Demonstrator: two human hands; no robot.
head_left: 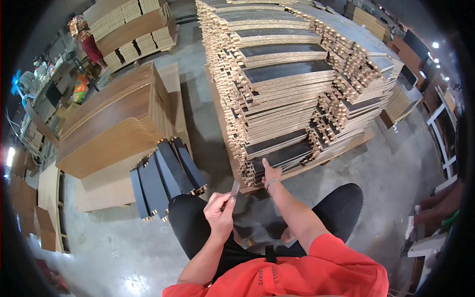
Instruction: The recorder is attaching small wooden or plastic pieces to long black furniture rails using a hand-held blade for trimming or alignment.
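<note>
The dark boards (289, 72) are showing glossy faces and rough chipboard edges; the brown panels (106, 123) are looking smooth and woody; the concrete floor (111, 237) is gleaming.

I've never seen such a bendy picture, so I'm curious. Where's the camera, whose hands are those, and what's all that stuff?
There's no robot here. A person wears the camera on their head, looking down, and its very wide lens bends straight things near the edge. The bare hands are that person's own. The left hand grips a small, flat strip; I can't tell what it's for. The right hand reaches to the low front of a tall stack of dark-topped boards. To the left, more dark boards lie beside big brown panels.
</note>
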